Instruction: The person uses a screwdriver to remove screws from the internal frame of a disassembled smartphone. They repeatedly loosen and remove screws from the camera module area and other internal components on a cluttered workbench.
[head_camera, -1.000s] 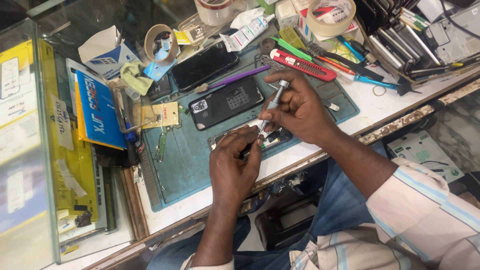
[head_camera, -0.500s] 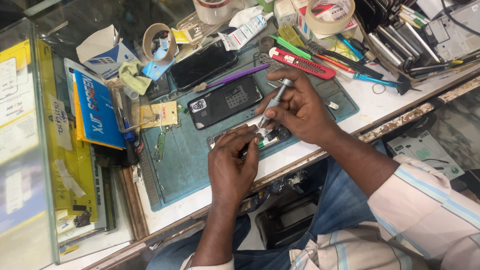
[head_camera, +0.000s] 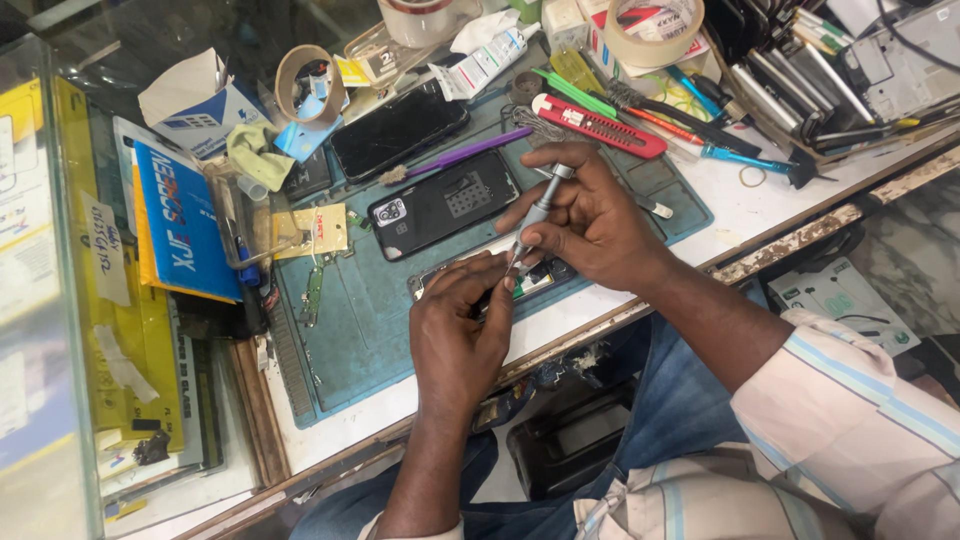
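Right hand (head_camera: 600, 225) bent at the wrist over the opened phone (head_camera: 510, 283), its grip closed around a slim metal screwdriver (head_camera: 535, 215) held steeply tilted, tip down on the phone's inner frame. Left hand (head_camera: 462, 335) reaching up from below, forearm nearly straight, its grip closed on the phone's near edge with fingertips (head_camera: 497, 288) just beside the screwdriver tip. The opened phone lies at the near edge of a teal work mat (head_camera: 350, 320), which serves as landmark: on the mat, above the phone, a black back cover (head_camera: 440, 205) with camera block; beyond it a dark phone (head_camera: 398, 132) face up, a purple pry tool (head_camera: 465, 155) and a red utility knife (head_camera: 598, 127). Off the mat's far edge, two rolls of tape (head_camera: 655, 30); to its left, a blue packet (head_camera: 180, 225). The mat rests on a white tabletop (head_camera: 760, 205) with a worn front edge, glass display cases (head_camera: 40, 300) at the left.
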